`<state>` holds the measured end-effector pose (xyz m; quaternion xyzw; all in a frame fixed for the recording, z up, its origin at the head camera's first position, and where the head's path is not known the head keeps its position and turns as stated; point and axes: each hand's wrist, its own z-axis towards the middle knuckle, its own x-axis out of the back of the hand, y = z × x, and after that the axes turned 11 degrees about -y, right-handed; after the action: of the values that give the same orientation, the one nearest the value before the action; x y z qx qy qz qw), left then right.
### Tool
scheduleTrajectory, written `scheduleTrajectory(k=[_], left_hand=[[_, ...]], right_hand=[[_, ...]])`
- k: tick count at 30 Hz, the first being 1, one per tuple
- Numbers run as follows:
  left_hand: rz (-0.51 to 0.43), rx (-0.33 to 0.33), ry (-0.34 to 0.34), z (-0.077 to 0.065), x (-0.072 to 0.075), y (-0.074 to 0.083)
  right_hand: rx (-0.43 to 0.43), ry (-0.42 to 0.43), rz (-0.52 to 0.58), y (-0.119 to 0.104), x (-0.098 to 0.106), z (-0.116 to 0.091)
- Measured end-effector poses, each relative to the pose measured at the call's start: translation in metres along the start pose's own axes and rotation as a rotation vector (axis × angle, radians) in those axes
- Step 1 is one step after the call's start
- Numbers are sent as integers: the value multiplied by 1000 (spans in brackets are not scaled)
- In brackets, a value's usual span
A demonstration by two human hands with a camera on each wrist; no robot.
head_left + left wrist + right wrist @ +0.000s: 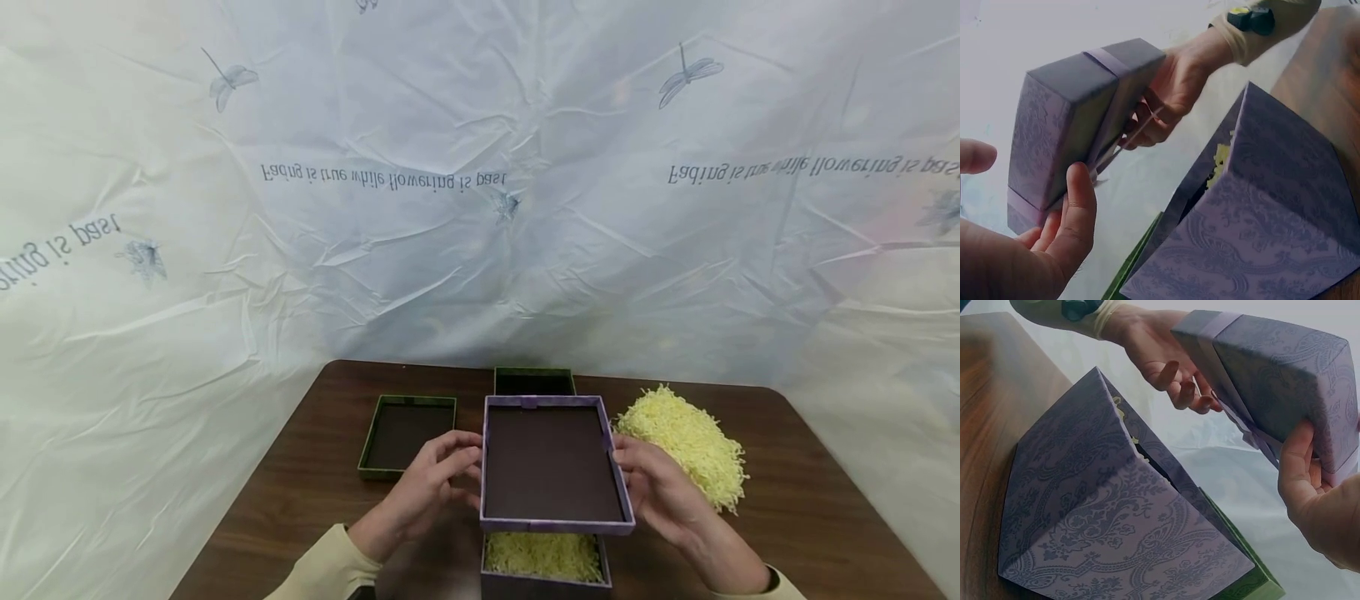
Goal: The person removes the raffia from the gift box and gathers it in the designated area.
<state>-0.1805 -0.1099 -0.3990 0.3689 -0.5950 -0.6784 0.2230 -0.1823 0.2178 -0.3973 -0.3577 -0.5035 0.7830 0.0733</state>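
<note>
Purple lid (pixel 553 468) tilts between left hand (pixel 427 483) and right hand (pixel 667 493).

Purple lid (pixel 555 462), dk inside up, abv shred-filled purple box (pixel 1260 200)

Head view: square purple patterned cardboard lid (pixel 555 467) hides the back of the matching purple box (pixel 547 587), its base cut by the bottom edge. Near part of the deep green-rimmed box (pixel 533 369) also hidden; interior too dark to read. Left hand (pixel 420 487) covers one corner of the shallow green-rimmed tray (pixel 405 435); whether it pinches the purple lid, can't tell. Right hand (pixel 663 492) partly masks the pale-yellow shredded-paper heap (pixel 693 442); some of its fingers lost behind the lid. Grey printed lettering (pixel 813 167) clipped at the right edge. Wrist views: each near hand cropped.
</note>
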Motion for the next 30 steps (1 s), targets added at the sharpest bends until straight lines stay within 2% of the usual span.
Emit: scheduleTrajectory(k=[7, 17, 30], left_hand=[[-22, 30, 1, -1, -1, -1], [-67, 17, 4, -5, 0, -1], [-47, -1, 32, -11, 7, 0]], right_hand=[[-11, 17, -26, 1, -3, 0], [-3, 12, -50, 5, -8, 4], [-54, 65, -143, 6, -13, 12]])
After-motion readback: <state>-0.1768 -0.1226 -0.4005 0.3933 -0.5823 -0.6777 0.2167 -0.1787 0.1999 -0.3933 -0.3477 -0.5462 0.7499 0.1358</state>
